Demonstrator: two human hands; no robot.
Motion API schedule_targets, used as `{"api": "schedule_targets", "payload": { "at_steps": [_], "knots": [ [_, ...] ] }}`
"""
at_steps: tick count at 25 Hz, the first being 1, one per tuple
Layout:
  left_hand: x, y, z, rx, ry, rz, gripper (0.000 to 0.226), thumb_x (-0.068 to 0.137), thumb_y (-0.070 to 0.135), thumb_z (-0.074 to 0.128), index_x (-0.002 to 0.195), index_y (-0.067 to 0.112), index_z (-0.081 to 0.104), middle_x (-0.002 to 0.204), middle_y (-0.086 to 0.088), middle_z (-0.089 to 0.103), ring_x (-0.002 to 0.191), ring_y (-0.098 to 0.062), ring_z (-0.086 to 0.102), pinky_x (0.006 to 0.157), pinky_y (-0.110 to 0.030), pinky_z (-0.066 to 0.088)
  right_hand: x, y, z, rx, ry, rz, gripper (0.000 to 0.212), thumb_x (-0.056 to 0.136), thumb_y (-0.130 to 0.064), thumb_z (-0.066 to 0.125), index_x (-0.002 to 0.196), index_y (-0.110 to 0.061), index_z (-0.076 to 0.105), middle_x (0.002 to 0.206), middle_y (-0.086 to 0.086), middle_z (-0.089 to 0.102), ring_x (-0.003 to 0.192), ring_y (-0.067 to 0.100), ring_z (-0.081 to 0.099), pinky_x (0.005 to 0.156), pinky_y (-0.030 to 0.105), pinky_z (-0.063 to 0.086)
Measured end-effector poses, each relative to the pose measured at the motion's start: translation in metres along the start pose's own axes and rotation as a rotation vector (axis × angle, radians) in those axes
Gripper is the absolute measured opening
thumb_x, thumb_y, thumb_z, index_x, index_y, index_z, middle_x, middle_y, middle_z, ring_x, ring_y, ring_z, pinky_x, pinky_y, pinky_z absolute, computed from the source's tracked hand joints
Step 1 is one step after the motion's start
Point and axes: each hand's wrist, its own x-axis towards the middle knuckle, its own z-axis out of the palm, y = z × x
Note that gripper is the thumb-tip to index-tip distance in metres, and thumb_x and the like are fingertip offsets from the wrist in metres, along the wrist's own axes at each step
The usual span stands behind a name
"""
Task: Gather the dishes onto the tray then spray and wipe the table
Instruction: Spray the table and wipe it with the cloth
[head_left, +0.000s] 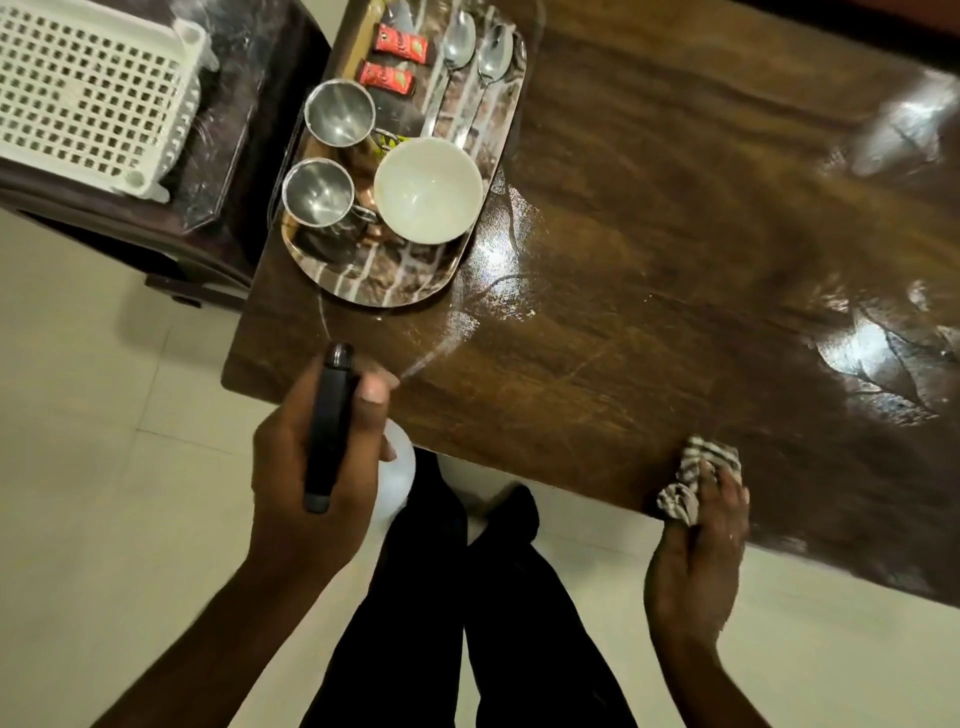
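The left hand (311, 467) curls its fingers (375, 392) round the spray bottle (328, 415); the right hand (696, 561) clutches a cloth (693, 467) on the counter (675, 234)

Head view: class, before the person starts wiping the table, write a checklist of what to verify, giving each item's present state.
1. Dishes on the tray: bowl, steel cups and spoons all there: ok.
2. Table sprayed: wet sheen beside the tray: ok.
3. Cloth in hand: right hand grips it at the table's near edge: ok.
4. Spray bottle put down: left hand holds it at the table corner: not ok.
5. Right end of table wetted: glare only: cannot tell.
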Motion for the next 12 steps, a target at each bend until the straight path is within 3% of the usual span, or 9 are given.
{"api": "schedule_targets", "payload": {
  "at_steps": [2, 5, 8, 12],
  "knots": [
    [0.012, -0.002, -0.007, 0.037, 0.036, 0.067, 0.043, 0.106, 0.043, 0.055, 0.119, 0.005, 0.07, 0.099, -0.001, 0.075, 0.082, -0.016, 0.072, 0.08, -0.025, 0.056, -0.014, -0.026, 0.021, 0.024, 0.011, 0.031, 0.06, 0.099, -0.02, 0.045, 0.159, -0.022, 0.049, 0.173, 0.0, 0.037, 0.164, 0.022, 0.024, 0.132, 0.055, 0.025],
    [0.03, 0.003, -0.014, 0.039, 0.055, 0.163, 0.037, 0.107, 0.033, 0.052, 0.12, 0.002, 0.067, 0.106, 0.016, 0.073, 0.094, -0.015, 0.074, 0.09, -0.016, 0.051, -0.032, -0.072, 0.06, -0.081, -0.261, -0.286, 0.064, 0.098, -0.017, 0.049, 0.162, -0.026, 0.047, 0.175, -0.008, 0.031, 0.166, 0.015, 0.015, 0.134, 0.047, 0.019],
    [0.043, -0.006, -0.015, 0.038, -0.004, 0.174, 0.038, 0.105, 0.033, 0.052, 0.122, 0.001, 0.064, 0.114, 0.001, 0.073, 0.107, -0.018, 0.072, 0.097, -0.02, 0.05, -0.024, -0.112, 0.092, -0.192, -0.417, -0.526, 0.074, 0.095, -0.007, 0.054, 0.164, -0.032, 0.041, 0.176, -0.01, 0.027, 0.168, 0.014, 0.006, 0.136, 0.041, 0.011],
    [0.055, -0.02, -0.015, 0.062, -0.032, 0.237, 0.048, 0.103, 0.048, 0.058, 0.116, 0.002, 0.065, 0.12, 0.004, 0.07, 0.114, -0.008, 0.069, 0.1, -0.018, 0.05, -0.007, -0.14, 0.107, -0.194, -0.448, -0.571, 0.078, 0.096, -0.009, 0.059, 0.166, -0.034, 0.037, 0.178, -0.011, 0.02, 0.168, 0.011, 0.0, 0.136, 0.043, 0.008]
  ]
}}
